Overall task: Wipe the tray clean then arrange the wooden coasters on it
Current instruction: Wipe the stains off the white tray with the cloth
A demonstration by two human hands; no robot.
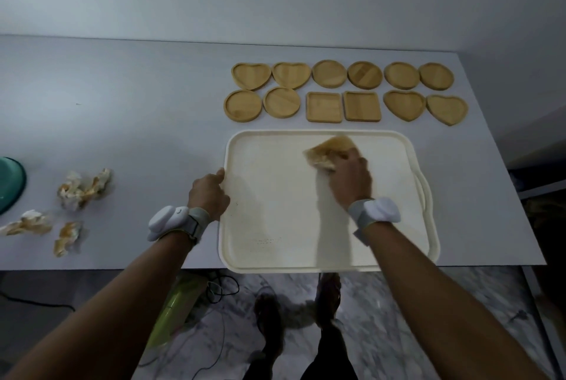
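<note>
— Item one?
— Cream tray (275, 196), lower centre, on the table (137, 104). Right hand (350, 179), grip closed on a stained tissue (329, 150), pressing it onto the tray; left hand (209, 193), grip curled over the left rim.
— Others?
— Twelve wooden coasters (346, 92), two rows above. Crumpled tissues (82, 185), left.

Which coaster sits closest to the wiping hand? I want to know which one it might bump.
The right square coaster in the near row. It lies just beyond the tray's far rim, roughly in line with the right hand and tissue; the others lie further off.
</note>
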